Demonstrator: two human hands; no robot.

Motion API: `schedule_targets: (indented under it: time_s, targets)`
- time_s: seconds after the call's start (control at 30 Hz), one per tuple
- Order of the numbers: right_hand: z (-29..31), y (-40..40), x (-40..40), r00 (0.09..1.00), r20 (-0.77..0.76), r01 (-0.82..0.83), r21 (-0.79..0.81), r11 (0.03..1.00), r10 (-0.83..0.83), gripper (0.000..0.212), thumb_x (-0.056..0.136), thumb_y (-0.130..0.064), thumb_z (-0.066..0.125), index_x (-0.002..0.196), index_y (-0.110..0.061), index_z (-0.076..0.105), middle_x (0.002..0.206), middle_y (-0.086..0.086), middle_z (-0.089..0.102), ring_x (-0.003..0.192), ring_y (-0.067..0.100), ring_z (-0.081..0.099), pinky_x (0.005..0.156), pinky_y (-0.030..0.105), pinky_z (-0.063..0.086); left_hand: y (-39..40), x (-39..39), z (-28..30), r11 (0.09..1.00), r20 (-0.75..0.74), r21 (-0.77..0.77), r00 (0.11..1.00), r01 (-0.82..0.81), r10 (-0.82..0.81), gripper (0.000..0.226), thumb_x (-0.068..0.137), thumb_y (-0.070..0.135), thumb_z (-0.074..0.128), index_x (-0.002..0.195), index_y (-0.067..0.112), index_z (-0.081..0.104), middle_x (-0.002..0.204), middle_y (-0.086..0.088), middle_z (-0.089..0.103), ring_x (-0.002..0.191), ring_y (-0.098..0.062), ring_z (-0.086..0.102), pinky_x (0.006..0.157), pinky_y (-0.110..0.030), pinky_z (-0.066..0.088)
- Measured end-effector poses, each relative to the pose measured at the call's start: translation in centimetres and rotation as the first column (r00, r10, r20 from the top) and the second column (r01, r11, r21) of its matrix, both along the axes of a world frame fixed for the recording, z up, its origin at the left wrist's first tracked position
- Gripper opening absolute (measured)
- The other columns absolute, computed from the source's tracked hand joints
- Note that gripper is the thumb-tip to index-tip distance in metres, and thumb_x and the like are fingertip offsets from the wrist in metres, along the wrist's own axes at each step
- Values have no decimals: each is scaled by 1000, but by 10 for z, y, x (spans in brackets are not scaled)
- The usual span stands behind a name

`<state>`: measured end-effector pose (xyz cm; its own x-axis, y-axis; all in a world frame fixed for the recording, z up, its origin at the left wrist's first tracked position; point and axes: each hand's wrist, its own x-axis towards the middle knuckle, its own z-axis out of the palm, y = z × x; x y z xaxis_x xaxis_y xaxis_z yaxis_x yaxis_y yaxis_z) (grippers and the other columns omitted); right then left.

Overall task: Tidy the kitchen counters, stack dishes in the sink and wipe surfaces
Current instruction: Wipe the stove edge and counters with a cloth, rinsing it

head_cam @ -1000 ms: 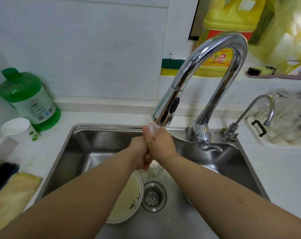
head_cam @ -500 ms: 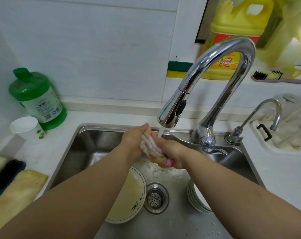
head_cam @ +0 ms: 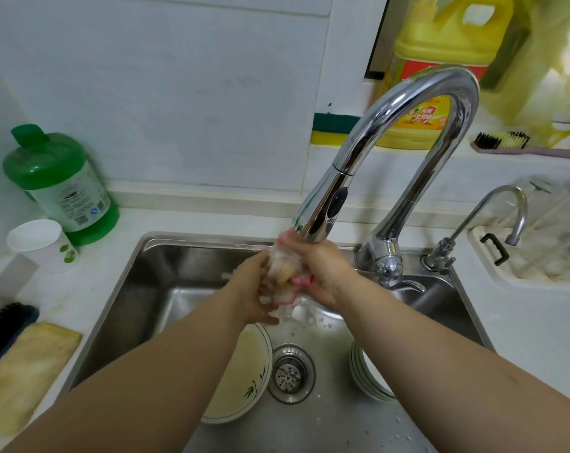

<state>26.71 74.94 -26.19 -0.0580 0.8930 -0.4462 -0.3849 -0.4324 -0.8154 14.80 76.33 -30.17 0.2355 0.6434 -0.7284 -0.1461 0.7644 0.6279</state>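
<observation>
Both hands meet over the middle of the steel sink (head_cam: pixel 153 279), right under the spout of the tall chrome tap (head_cam: pixel 404 103), where a wet cloth (head_cam: pixel 285 273) with a pink edge is bunched between them. The right hand (head_cam: pixel 323 273) has its grip curled round the upper part of the cloth, just below the spout, while the left hand (head_cam: pixel 254 295) wraps it from the other side, fingers folded against the wad. Water and suds run off the cloth and spatter the sink floor around the drain strainer (head_cam: pixel 290 372). Down in the basin a cream bowl (head_cam: pixel 244 380) with a small green leaf print sits left of the drain, partly under the left forearm, and a stack of white plates (head_cam: pixel 367 377) leans on the right side. On the white worktop (head_cam: pixel 522 322) to the left stand a green bottle (head_cam: pixel 59 183) and, nearer, a white paper cup (head_cam: pixel 40 245); nearer still lie a dark brush (head_cam: pixel 6 328) and a yellowish rag (head_cam: pixel 25 374). Far behind the tap, a big yellow detergent jug (head_cam: pixel 447 44) stands on the ledge beside a green-and-yellow sponge (head_cam: pixel 331 132) and a scrubbing brush (head_cam: pixel 506 142). A smaller tap (head_cam: pixel 493 220) rises at the right, next to a white drying tray (head_cam: pixel 538 256).
</observation>
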Motion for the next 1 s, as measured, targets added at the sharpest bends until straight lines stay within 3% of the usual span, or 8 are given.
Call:
schedule_targets:
  time_s: [0.07,0.13,0.23,0.43,0.63,0.77,0.9,1.0]
  targets:
    - [5,-12,-11,991,122,-71,70,995,62,14,86,-19,67,95,-11,61,81,15,61,75,27,57,67,37,47,0,6,0,999,61,43,998,15,-17,45,78,59,54,94,21,70,82,-9,65,90,-28,62,82,-44,48]
    - [5,-23,-21,934,357,-103,225,969,16,10,87,-20,65,77,-17,65,75,9,63,73,23,59,74,35,48,-6,15,11,994,119,96,992,-53,41,46,88,50,42,71,17,70,69,-7,63,73,-20,64,73,-29,52]
    - [1,-26,-27,657,741,-316,437,842,-138,30,92,-33,54,67,-17,59,76,8,59,78,23,56,77,33,45,-13,24,21,970,226,160,963,-182,144,53,102,41,17,66,17,48,70,-2,44,63,-15,46,60,-25,39]
    - [6,-11,-14,263,953,-446,257,857,-148,43,101,-45,30,87,-11,54,86,19,63,83,30,59,73,32,44,-16,44,33,946,279,119,925,-301,259,42,102,42,26,72,17,41,70,-3,41,65,-12,43,64,-25,38]
    - [-8,7,-11,619,784,-105,133,985,-40,35,95,-46,46,100,-17,66,102,16,64,100,32,61,88,32,48,-2,32,26,994,156,12,982,-105,102,41,96,45,48,69,15,54,46,-2,61,46,-9,59,39,-13,43]
    - [-24,22,9,606,792,58,43,997,-70,23,91,-30,50,107,-14,56,98,9,61,96,30,60,83,36,48,1,19,25,993,45,52,993,103,-106,40,89,49,56,81,11,66,85,-5,71,77,-17,66,73,-29,56]
    - [-36,18,27,679,734,44,-1,999,-29,18,86,-32,51,75,-20,60,84,13,67,84,35,66,80,49,54,2,7,31,929,-114,197,949,313,-295,14,88,12,63,98,3,66,89,-13,69,70,-17,67,65,-28,58]
    - [-32,2,30,835,540,-94,-41,995,102,35,93,-45,49,81,-15,63,77,11,64,65,22,62,60,30,50,4,7,37,925,-144,283,965,252,-219,19,93,18,56,78,10,64,68,-7,67,53,-15,64,48,-21,50]
